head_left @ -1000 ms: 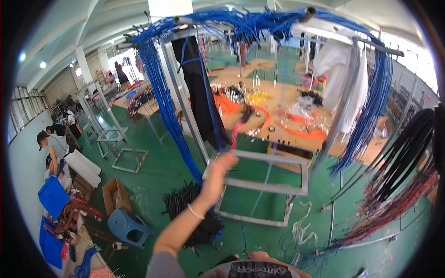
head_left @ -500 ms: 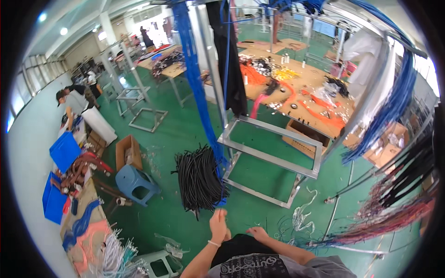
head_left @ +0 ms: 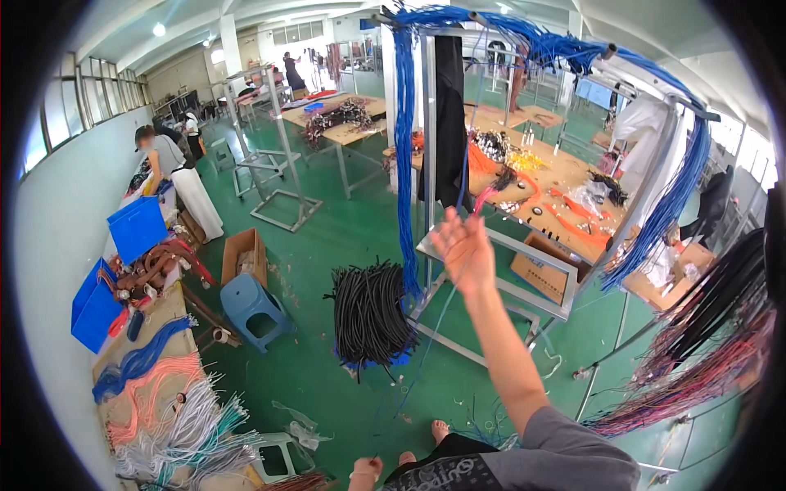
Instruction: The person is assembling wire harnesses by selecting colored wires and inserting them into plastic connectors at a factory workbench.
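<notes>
My right hand is raised in front of the metal rack, fingers stretched out and slightly apart. A thin blue strand hangs from the rack's top, crosses by this hand and trails toward the floor. Whether the palm touches it, I cannot tell. Low at the front edge, my left hand has its fingers closed; what they pinch is too small to make out. Long blue strands drape over the rack's top bar and down its left side. Beside its base lies a thick bundle of black tubes or cords on something blue.
To the left, a workbench carries blue bins and bundles of coloured cords. A blue stool and a cardboard box stand on the floor. More strands hang at right. A person works at far left.
My right hand has risen from my lap to the rack and its fingers have spread. My left hand has dropped to the lower edge. The view has tilted up.
</notes>
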Demonstrator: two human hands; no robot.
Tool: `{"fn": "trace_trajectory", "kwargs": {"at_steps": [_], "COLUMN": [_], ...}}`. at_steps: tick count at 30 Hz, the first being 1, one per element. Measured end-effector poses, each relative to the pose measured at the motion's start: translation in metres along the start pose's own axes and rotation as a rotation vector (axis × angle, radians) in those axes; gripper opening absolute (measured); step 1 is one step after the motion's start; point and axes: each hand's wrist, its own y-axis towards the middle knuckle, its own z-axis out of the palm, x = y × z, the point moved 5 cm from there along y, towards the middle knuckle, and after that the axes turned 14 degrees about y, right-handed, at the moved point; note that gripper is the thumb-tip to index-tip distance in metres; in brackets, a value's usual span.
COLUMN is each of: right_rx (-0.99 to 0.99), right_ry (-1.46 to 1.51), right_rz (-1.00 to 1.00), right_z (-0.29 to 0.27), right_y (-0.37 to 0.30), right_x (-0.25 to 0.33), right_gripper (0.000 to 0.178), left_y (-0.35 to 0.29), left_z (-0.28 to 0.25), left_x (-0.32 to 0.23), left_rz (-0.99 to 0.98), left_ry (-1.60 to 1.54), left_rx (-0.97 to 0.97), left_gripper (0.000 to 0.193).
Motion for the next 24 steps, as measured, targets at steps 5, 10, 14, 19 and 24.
{"fn": "trace_trajectory", "kwargs": {"at_steps": [5, 10, 14, 19, 24], "right_rx": [0.209, 0.201, -0.562, -0.186, 0.24], "right_ry": [0.045, -0.37, -0.432, -1.195, -1.489], "right_rz": [0.095, 0.168, 0.701, 1.137, 0.844], "right_z": [0.123, 0.09, -0.138, -0.24, -0.15], "right_y": [0.014, -0.013, -0.212, -0.397, -0.389], "right_x": [0.015, -0.013, -0.076, -0.1, -0.095], "right_gripper": [0.035, 0.045, 0.047, 0.049, 0.034], "left_y": [-0.017, -0.038, -0.076, -0.113, -0.126], "left_z": [-0.058, -0.072, -0.051, -0.067, -0.051], "left_x": [0.036, 0.054, 0.064, -0.074, -0.213], "left_rz": [0.023, 0.026, -0.023, -0.144, 0.193], "left_ry": [0.064, 0.111, 0.143, -0.275, -0.205], "left_rx": [-0.184, -0.343, -0.478, -0.266, -0.311], "left_gripper": [0.025, 0.027, 0.029, 0.028, 0.031]}}
